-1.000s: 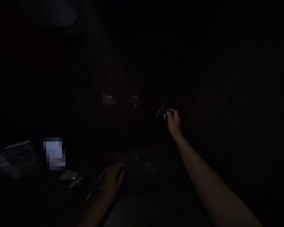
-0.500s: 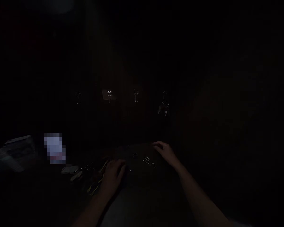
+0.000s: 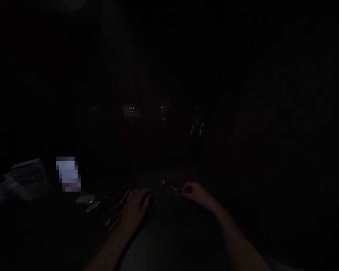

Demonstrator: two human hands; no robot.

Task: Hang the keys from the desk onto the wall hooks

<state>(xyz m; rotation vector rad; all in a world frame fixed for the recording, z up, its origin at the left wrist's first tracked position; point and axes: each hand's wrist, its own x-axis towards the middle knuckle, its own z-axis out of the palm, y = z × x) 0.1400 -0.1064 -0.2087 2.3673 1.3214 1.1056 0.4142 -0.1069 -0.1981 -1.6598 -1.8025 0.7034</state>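
The picture is very dark. My right hand [image 3: 196, 191] has its thumb and fingertips closed in a pinch at the near right end of a thin, shiny metal piece [image 3: 174, 190] lying on the table; that end is hidden by the fingers. My left hand [image 3: 137, 203] rests palm down, thumb apart from the fingers, with nothing seen in it. Just left of it lies a cluster of small items, among them yellow-edged pieces [image 3: 112, 221] and pale, flat tags [image 3: 93, 206]. A small shiny bit [image 3: 162, 183] lies between the hands.
A lit, blurred-out screen [image 3: 68, 174] stands at left, beside a pale box-like object [image 3: 28, 173]. Several metal hooks [image 3: 163, 111] line the dark upright surface behind; keys [image 3: 197, 128] seem to hang from the rightmost one.
My right hand has come down and toward me from the table's far part, and its fingers now meet the metal piece. My left hand has stayed nearly in place.
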